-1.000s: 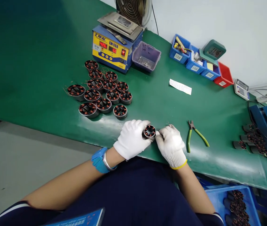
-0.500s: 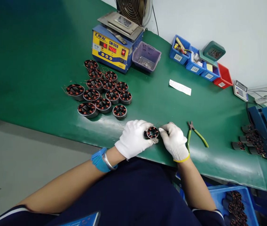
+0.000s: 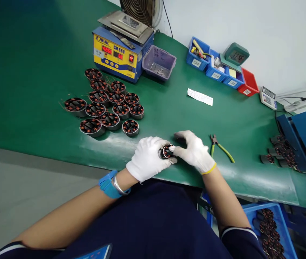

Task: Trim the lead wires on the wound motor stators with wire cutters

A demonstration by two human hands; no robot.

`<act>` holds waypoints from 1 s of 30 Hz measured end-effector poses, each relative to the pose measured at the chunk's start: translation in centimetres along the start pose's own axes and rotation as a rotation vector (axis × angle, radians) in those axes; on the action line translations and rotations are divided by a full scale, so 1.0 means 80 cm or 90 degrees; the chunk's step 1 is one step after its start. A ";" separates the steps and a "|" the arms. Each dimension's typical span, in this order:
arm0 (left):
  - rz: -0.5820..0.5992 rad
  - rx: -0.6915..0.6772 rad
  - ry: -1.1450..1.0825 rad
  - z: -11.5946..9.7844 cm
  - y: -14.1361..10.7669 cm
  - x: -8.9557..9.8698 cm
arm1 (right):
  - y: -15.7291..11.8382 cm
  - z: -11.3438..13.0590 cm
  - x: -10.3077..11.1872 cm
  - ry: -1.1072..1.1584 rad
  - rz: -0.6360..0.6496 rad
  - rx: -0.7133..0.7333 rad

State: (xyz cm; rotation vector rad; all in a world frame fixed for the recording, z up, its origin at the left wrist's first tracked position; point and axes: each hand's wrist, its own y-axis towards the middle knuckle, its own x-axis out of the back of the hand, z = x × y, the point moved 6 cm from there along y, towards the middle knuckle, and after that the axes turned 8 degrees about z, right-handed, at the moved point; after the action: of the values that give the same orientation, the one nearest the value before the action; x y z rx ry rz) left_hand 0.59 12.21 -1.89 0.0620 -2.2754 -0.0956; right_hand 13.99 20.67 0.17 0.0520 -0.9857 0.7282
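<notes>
My left hand (image 3: 149, 158), in a white glove, is wrapped round a motor stator (image 3: 166, 151) with copper windings, holding it just above the green bench near its front edge. The stator's wound face is turned up, and my fingers cover part of its side. My right hand (image 3: 193, 149), gloved in white with a yellow cuff, has its thumb at the stator's rim. Its index finger is stretched out and apart from the thumb. Just right of that hand lie green-handled cutting pliers (image 3: 221, 147). Several finished-looking wound stators (image 3: 111, 120) stand in a group to the left.
Behind the stator group is a yellow and blue soldering unit (image 3: 117, 57) beside a purple bin (image 3: 159, 63). A paper strip (image 3: 200, 97) lies mid-bench. Blue tool bins (image 3: 198, 54), a red bin (image 3: 247, 82) and a calculator (image 3: 268, 98) line the wall. A blue crate (image 3: 282, 223) holds more stators below.
My right hand has shifted from pinching beside the stator to a spread pose with the thumb on its rim. My left hand keeps its hold. The camera view has shifted slightly.
</notes>
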 end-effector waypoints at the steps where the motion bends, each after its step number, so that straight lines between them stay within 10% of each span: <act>1: 0.000 0.003 0.001 0.001 0.000 0.000 | 0.001 0.006 -0.004 0.015 -0.017 0.032; 14: -0.004 -0.043 0.018 -0.002 -0.002 -0.003 | -0.061 0.003 -0.018 -0.175 -0.200 0.188; 30: -0.033 -0.069 0.052 0.024 -0.029 0.024 | -0.053 -0.020 -0.049 -0.227 -0.165 0.237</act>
State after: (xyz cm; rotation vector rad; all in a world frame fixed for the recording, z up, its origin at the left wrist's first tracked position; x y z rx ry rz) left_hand -2.09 9.82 -1.88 0.0658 -2.1836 -0.2391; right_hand 16.29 15.86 -2.61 0.6417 -1.1435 0.6647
